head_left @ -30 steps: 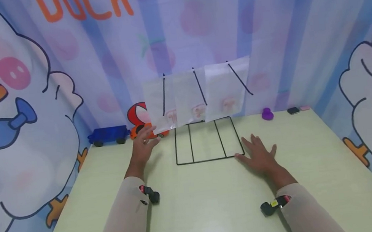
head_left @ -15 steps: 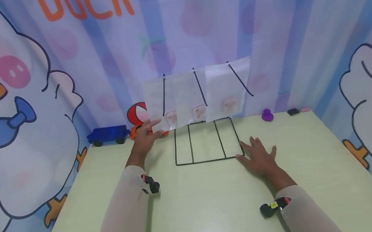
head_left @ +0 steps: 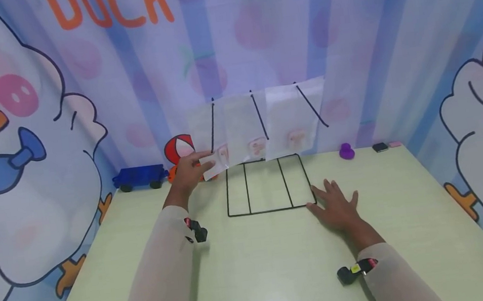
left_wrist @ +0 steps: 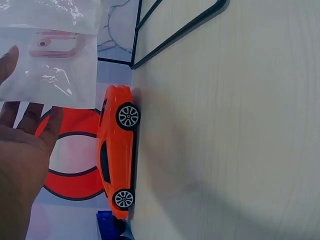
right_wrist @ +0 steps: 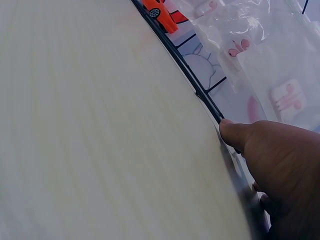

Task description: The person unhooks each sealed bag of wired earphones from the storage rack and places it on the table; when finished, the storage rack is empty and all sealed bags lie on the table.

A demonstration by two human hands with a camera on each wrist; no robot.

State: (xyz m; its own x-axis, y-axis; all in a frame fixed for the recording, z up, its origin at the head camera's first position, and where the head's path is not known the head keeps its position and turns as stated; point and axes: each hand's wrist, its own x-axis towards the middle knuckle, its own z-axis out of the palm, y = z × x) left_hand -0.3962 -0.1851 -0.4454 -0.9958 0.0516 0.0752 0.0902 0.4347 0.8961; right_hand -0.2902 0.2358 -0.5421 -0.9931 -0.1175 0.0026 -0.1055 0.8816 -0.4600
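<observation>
A black wire display rack (head_left: pixel 271 210) stands on the table, its hooks carrying three white translucent bags side by side. Each bag has pink-and-white earphones showing near its bottom. My left hand (head_left: pixel 185 177) pinches the lower left corner of the leftmost bag (head_left: pixel 200 128). In the left wrist view the thumb (left_wrist: pixel 7 64) lies over that bag's front, while the fingers go behind it; the earphones (left_wrist: pixel 54 44) are just beyond the thumb. My right hand (head_left: pixel 336 208) rests with spread fingers at the rack's front right corner, the thumb (right_wrist: pixel 236 134) touching the base wire.
Behind my left hand is an orange toy car (left_wrist: pixel 116 150), with a blue toy wagon (head_left: pixel 139 176) to its left. A purple rubber duck (head_left: pixel 346 152), a small black item (head_left: pixel 380 147) and a pink one (head_left: pixel 395 144) sit along the back edge. A printed curtain (head_left: pixel 250 30) hangs behind.
My left hand has moved right and up to the leftmost bag and taken hold of its corner, which is now pulled forward. My right hand has stayed at the rack's corner.
</observation>
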